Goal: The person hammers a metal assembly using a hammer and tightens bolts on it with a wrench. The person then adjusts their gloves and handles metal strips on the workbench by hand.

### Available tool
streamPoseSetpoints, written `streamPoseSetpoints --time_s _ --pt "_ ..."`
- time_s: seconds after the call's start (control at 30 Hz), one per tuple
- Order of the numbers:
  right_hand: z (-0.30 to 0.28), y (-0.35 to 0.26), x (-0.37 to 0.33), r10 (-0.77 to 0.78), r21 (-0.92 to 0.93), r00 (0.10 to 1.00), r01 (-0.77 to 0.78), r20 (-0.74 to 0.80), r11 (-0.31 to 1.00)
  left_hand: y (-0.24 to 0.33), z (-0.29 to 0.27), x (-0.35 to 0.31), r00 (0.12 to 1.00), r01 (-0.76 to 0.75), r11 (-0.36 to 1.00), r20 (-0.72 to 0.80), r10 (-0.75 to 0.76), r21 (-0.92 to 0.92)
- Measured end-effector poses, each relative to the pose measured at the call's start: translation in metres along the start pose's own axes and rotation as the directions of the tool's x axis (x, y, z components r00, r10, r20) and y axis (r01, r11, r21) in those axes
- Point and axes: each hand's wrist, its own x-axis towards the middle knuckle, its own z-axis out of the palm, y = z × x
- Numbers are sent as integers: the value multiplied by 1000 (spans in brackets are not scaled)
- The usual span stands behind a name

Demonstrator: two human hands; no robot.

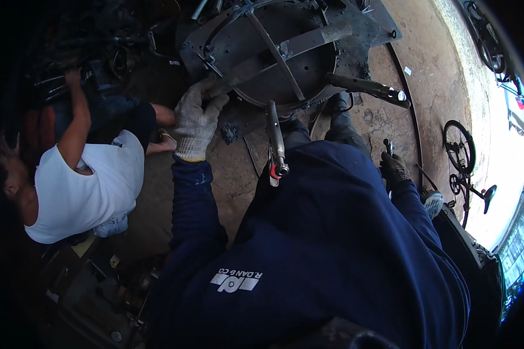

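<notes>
A round metal frame (308,67) on a dark steel table lies in front of me, crossed by flat bars. My left hand (195,123), in a pale knit glove, is closed with thumb and fingers around the near-left end of a long flat metal bar (317,39). My right hand (397,168), darkly gloved, hangs low by my right leg. Its fingers wrap round a metal hand tool (388,145) whose knobbed end shows; its kind is unclear. Locking pliers (276,142) with a red lever jut from the frame's near edge. Another pair of locking pliers (381,91) points right.
A person in a white shirt (96,186) sits close on my left, one arm stretched toward dark metal parts. Black grit (230,133) lies on the floor near my left hand. Bicycles (460,151) stand to the right, beyond a dark cable (410,99).
</notes>
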Motion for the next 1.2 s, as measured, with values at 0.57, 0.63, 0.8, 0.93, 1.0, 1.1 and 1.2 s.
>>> streamPoseSetpoints --time_s 0.57,0.63,0.8,0.93,1.0,1.1,1.2 --pt "-21 -53 66 -94 -67 983 105 156 992 11 19 -16 974 -56 949 -193 120 309" --pt "-24 -67 71 -115 -61 976 129 186 990 13 25 -20 971 -19 954 -223 89 299" --pt "-29 -119 70 -213 -93 970 224 120 970 16 35 -15 950 -3 951 -297 99 309" --pt "-22 -174 21 -495 27 858 497 132 868 14 34 -14 975 84 930 -221 -3 359" --pt "-11 -205 1 -561 97 812 553 159 827 14 32 -15 978 93 917 -209 -10 389" --pt "9 -250 -24 -676 244 710 633 197 735 -2 34 -17 970 68 948 -241 10 310" --pt "32 -290 -77 -758 351 563 672 329 652 8 36 -18 970 107 959 -237 -43 264"
